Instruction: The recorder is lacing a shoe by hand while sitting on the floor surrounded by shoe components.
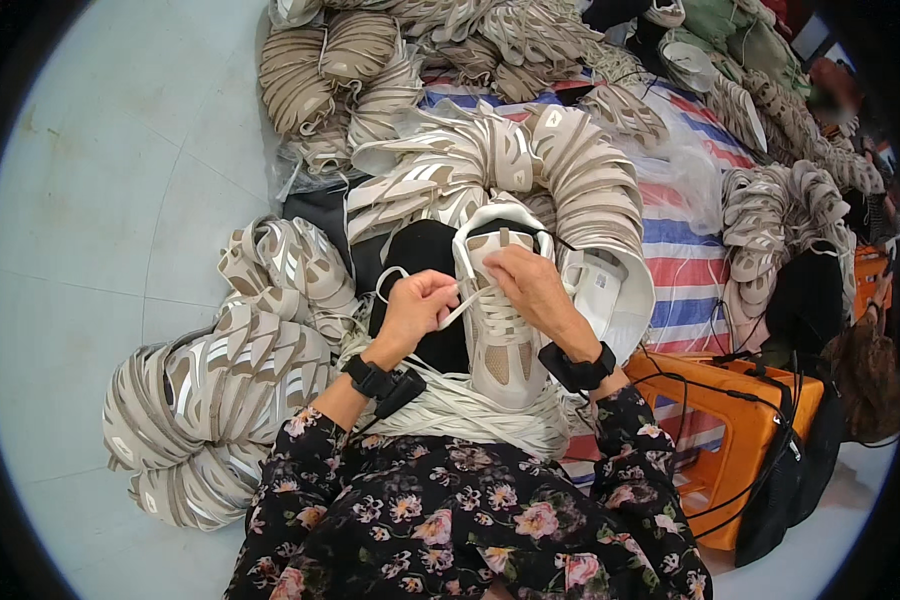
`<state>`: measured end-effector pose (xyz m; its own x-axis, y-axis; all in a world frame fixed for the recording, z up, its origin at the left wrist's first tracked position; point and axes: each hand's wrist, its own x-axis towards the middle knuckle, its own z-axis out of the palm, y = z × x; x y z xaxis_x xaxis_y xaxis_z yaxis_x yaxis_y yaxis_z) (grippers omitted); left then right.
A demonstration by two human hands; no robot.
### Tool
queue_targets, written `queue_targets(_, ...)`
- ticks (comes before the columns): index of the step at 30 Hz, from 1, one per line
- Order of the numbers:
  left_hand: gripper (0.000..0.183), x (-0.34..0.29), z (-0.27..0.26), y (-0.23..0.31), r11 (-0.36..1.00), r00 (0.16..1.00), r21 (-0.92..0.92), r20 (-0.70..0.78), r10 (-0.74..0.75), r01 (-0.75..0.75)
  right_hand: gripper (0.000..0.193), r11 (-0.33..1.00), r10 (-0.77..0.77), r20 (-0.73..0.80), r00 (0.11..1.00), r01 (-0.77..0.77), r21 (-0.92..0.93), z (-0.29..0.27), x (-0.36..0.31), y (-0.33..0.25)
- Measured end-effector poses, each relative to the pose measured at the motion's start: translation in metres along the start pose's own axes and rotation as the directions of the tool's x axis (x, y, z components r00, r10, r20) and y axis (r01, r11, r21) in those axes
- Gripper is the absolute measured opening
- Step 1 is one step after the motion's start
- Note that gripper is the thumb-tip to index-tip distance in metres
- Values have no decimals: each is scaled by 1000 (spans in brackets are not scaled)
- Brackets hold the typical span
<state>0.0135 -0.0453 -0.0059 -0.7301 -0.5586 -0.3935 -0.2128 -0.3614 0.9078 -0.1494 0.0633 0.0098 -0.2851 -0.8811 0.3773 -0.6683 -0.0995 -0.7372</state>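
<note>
A beige and white shoe upper lies in front of me, toe toward my body, its front part laced with cream lace. My left hand pinches a cream shoelace just left of the upper, and a loop of lace stands up beyond it. Over the upper's lacing area my right hand is closed, fingertips at the eyelets near the tongue; what it grips is hidden beneath the fingers. A heap of cream laces rests on my lap under the upper's toe.
Stacked shoe uppers curve around just beyond my hands. More bundles lie at left, others farther off. A striped tarp covers the floor at right, beside an orange stool with black cables. Another person sits at far right.
</note>
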Motion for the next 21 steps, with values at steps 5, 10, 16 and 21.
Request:
queue_targets(5,11,-3,-1,-7,996,999,84,33,-41,38,11,994,38,158,987,-21,-109,0,-6,-4)
queue_targets(10,12,-1,1,-8,998,999,59,51,-18,14,16,992,29,175,984,-7,-124,0,-8,-6)
queue_targets(16,14,5,7,-5,925,988,354,-4,152,-140,17,977,-53,229,972,98,-189,2,-6,-10)
queue_targets(21,18,9,6,-6,939,993,328,-14,114,-104,12,977,-26,164,986,60,-207,7,-5,-2)
